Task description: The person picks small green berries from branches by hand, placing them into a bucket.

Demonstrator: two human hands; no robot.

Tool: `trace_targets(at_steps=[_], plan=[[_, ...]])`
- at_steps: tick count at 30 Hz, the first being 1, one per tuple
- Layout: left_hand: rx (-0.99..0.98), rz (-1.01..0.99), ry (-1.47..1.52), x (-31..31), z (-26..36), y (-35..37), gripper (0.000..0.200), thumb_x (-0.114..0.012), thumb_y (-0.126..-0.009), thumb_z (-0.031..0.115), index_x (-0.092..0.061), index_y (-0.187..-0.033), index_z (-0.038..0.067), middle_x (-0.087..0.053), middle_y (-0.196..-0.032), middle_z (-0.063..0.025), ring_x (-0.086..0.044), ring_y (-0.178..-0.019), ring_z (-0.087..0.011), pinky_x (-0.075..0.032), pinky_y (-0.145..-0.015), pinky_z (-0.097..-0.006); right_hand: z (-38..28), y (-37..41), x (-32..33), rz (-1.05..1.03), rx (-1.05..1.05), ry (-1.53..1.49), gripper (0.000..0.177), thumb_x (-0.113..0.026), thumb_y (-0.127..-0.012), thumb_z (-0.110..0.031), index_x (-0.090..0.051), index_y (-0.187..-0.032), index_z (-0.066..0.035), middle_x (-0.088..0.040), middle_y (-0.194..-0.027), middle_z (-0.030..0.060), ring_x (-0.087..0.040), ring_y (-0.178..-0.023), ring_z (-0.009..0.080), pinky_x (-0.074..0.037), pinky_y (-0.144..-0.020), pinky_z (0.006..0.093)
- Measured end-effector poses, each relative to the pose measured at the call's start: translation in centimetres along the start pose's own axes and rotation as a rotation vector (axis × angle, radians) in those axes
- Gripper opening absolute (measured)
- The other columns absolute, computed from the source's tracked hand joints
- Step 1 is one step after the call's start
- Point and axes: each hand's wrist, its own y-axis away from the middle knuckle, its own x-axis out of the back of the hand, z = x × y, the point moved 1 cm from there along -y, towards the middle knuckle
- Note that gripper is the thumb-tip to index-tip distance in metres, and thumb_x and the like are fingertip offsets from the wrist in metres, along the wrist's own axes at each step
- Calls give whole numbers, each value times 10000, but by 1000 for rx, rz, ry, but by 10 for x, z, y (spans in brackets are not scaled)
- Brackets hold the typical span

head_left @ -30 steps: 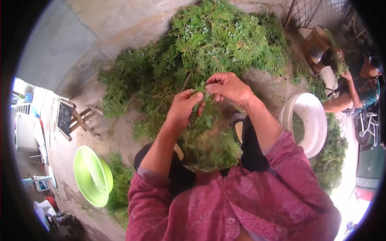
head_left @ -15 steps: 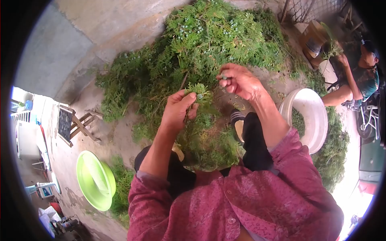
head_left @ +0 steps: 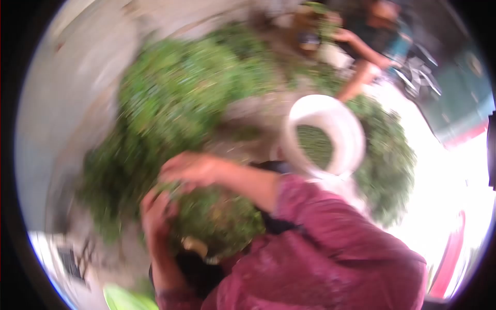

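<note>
The view is smeared by motion. My left hand (head_left: 156, 212) is closed at the fingertips on a green sprig (head_left: 174, 188). Just above and to the right of it, my right hand (head_left: 194, 169) reaches in close to the sprig; its fingers are too blurred to show what they hold. Both hands are over cut leafy branches. A large green heap (head_left: 175, 88) lies beyond them, and more greenery (head_left: 222, 217) is below my right forearm.
A white bucket (head_left: 351, 134) with green bits inside stands to the right. Behind it is another pile of branches (head_left: 385, 160). Another person (head_left: 367, 46) sits at the upper right, holding greenery. A lime-green basin (head_left: 126, 298) shows at the bottom left.
The view has swung to the right, so the heap and my hands appear farther left and the bucket nearer the centre. My hands, apart before, are now close together at the sprig.
</note>
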Motion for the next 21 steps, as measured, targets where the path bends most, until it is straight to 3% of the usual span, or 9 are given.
trace_targets(at_steps=[1,3,6,7,9,11,15,18,21], plan=[[-128,-70,-56,2,-8,-3,179,-493,-833,154,-593,-908,26,-523,-676,35,-399,-503,-38,-282,-430,-178,13,-11,2,26,16,-5,414,-602,-760,-335,-561,-1026,-21,-590,-756,71,-560,-577,136,-467,-513,263],[-110,-41,-46,-3,-10,-3,169,-476,-843,131,-568,-926,17,-481,-637,16,-392,-489,-47,-280,-414,-191,4,5,2,70,52,-36,268,-609,-720,-248,-594,-872,-28,-582,-636,48,-537,-496,106,-416,-416,229],[-117,25,-41,-6,-41,-7,148,-483,-844,128,-550,-915,17,-457,-629,3,-389,-487,-53,-277,-412,-194,9,15,10,109,143,35,258,-632,-691,-233,-600,-853,-34,-583,-619,57,-535,-486,106,-405,-404,232],[-139,125,-53,-13,-40,-9,136,-488,-844,126,-542,-905,17,-448,-629,-1,-388,-488,-56,-275,-412,-194,5,19,10,103,67,87,254,-643,-676,-221,-601,-841,-33,-582,-611,60,-535,-484,108,-405,-403,235],[-17,32,25,-16,-29,-11,135,-495,-846,124,-530,-921,17,-464,-668,-4,-401,-517,-58,-289,-427,-191,8,22,16,111,-17,133,251,-655,-660,-209,-602,-830,-32,-581,-603,62,-535,-483,111,-405,-401,238],[71,21,105,-18,-31,-17,156,-500,-848,131,-525,-959,23,-490,-749,-9,-426,-584,-61,-315,-452,-183,13,16,20,143,55,32,267,-676,-635,-206,-601,-819,-27,-566,-574,64,-533,-477,117,-407,-404,241],[135,266,124,-20,-36,-19,184,-501,-856,146,-521,-1001,35,-502,-927,-33,-456,-731,-78,-379,-524,-196,30,-8,23,72,199,-239,178,-655,-648,-112,-587,-785,-23,-544,-592,57,-522,-476,125,-412,-403,245],[73,44,-58,-11,-40,-28,343,-464,-852,226,-487,-1123,17,-523,-957,-88,-480,-738,-143,-391,-579,-255,39,-17,27,42,209,-304,117,-627,-663,-66,-568,-753,-18,-538,-603,49,-526,-489,124,-418,-408,242],[-89,-48,-291,6,-50,-34,311,-435,-866,178,-483,-1130,21,-515,-1012,-117,-515,-783,-188,-448,-652,-305,38,-17,25,12,215,-396,85,-621,-660,-62,-560,-715,-38,-513,-579,36,-490,-469,105,-377,-387,226]])
